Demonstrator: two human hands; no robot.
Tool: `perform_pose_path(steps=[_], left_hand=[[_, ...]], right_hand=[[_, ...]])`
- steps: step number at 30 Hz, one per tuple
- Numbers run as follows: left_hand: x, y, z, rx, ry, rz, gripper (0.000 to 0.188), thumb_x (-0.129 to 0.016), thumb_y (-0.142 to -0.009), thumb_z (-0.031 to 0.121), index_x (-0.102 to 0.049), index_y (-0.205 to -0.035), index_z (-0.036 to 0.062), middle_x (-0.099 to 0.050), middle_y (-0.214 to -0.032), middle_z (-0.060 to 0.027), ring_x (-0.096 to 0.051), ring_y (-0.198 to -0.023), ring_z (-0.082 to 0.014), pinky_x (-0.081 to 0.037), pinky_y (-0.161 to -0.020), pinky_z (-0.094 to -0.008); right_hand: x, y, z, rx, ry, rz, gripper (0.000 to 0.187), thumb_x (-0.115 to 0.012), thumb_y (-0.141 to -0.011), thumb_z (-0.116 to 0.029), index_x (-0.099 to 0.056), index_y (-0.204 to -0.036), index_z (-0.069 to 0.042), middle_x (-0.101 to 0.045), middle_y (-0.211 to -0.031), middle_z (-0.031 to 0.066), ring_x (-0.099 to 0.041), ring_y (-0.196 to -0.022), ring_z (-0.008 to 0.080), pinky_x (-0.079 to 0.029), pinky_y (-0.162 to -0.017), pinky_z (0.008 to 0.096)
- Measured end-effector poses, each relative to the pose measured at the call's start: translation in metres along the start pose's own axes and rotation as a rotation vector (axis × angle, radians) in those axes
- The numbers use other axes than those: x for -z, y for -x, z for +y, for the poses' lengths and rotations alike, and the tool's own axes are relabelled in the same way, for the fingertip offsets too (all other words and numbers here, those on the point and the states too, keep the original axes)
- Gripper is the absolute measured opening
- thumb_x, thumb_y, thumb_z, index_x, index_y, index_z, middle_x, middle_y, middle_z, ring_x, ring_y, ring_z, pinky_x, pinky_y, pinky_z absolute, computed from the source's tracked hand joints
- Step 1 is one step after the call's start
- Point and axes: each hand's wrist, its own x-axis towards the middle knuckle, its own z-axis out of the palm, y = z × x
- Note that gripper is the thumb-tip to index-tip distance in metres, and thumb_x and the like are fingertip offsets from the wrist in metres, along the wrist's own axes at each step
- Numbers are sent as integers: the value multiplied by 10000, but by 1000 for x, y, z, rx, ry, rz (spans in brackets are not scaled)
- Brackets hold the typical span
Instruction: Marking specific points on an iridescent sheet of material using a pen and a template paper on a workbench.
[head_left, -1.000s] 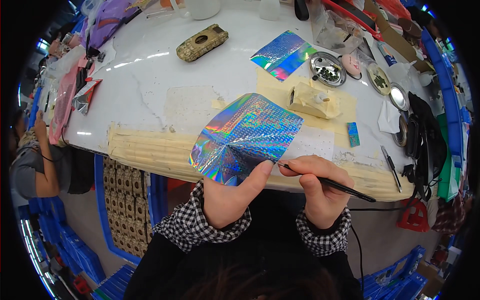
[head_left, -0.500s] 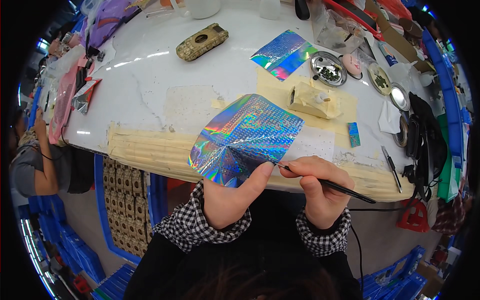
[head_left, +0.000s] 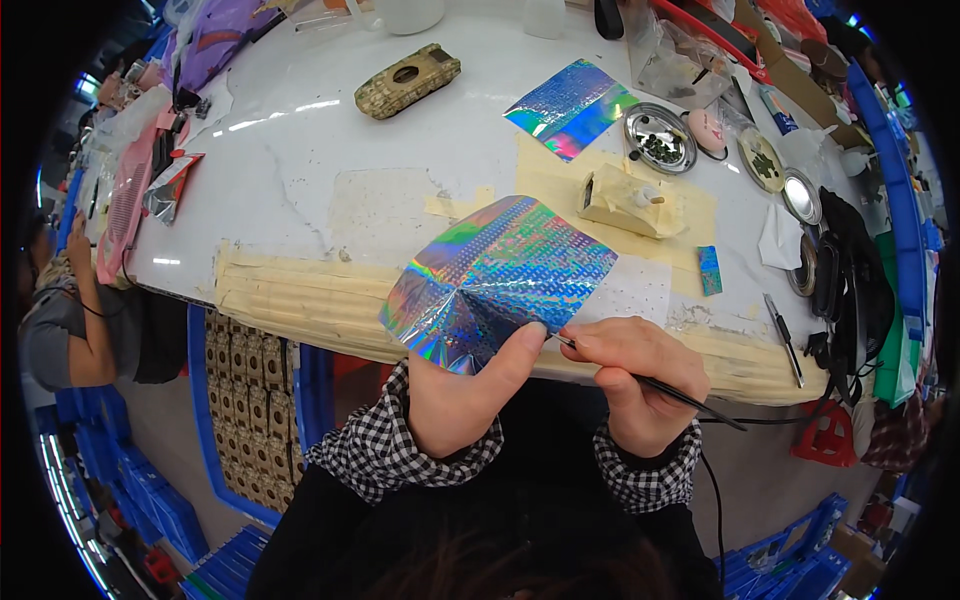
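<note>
Pinched under the thumb of my left hand (head_left: 465, 395) is a shiny holographic sticker sheet (head_left: 520, 262), bent and creased near its lower edge. Rows of small cut pieces cover it. The fingers beneath the sheet are hidden. My right hand (head_left: 645, 375) is closed around slim black tweezers (head_left: 700, 403), whose tip points at the sheet's edge beside my left thumb. Whether anything tiny sits at that tip is too small to tell. Beyond the sheet stands a block wrapped in masking tape (head_left: 620, 202), and a small holographic piece (head_left: 709, 270) lies to its right.
A camouflage model tank hull (head_left: 408, 82) and a second holographic sheet (head_left: 570, 108) lie farther back. Round metal dishes, one with small dark parts (head_left: 660, 138), stand at right near a black pen (head_left: 784, 335). A blue crate (head_left: 205, 400) of hulls is below left. Another person sits far left.
The sheet has shifted slightly right and tilted, its shine changing. My right hand has moved a little right, and the tweezers have turned slightly.
</note>
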Motion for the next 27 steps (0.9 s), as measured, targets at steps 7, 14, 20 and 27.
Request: perform_pose_path(steps=[7, 14, 20, 27], left_hand=[[-4, -2, 4, 24, -47, 53, 285, -644, -782, 49, -522, -1038, 13, -589, -887, -54, -558, -718, -95, -461, -614, -224], [-1, -2, 5, 71, -10, 24, 411, -604, -790, -39, -447, -1169, -23, -557, -1084, -94, -550, -1003, -147, -446, -862, -291], [-2, -2, 6, 83, -28, 17, 481, -601, -787, -43, -396, -1222, -28, -544, -1103, -103, -540, -1026, -155, -438, -882, -300], [-1, -3, 4, 84, -15, 54, 414, -617, -794, -3, -430, -1162, -7, -552, -1024, -80, -535, -903, -129, -437, -775, -273]], right_hand=[[-1, 1, -1, -131, -126, 35, 146, -656, -784, -20, -654, -914, 47, -674, -850, 136, -654, -777, 229, -509, -711, 291], [2, -1, -1, -27, -43, -18, 161, -678, -765, -34, -655, -905, 42, -674, -867, 142, -658, -786, 256, -516, -707, 304], [2, -3, 0, 89, 48, -34, 187, -696, -751, -64, -654, -904, 35, -674, -868, 144, -659, -783, 267, -518, -694, 305], [2, 2, -5, -37, 14, 40, 234, -702, -762, -129, -653, -920, 37, -668, -849, 141, -646, -766, 254, -509, -693, 305]])
